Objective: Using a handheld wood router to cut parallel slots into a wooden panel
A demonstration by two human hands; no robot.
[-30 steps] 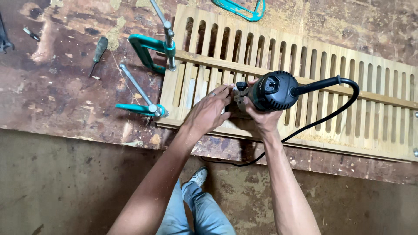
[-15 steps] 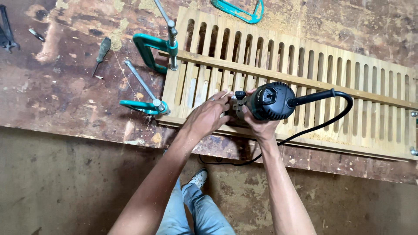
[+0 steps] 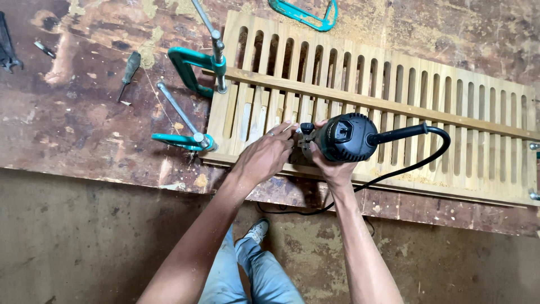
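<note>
The right hand (image 3: 333, 169) is closed around a black router (image 3: 344, 138), which stands on the slotted wooden panel (image 3: 394, 84) on the worktop (image 3: 73, 112). The left hand (image 3: 264, 157) rests beside the router with fingers pressed together. Two green clamps (image 3: 194, 62) hold the panel's left end.

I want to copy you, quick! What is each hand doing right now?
Left hand: fingers open, resting on the slatted wooden panel beside the trim router.
Right hand: shut on the trim router.
</note>
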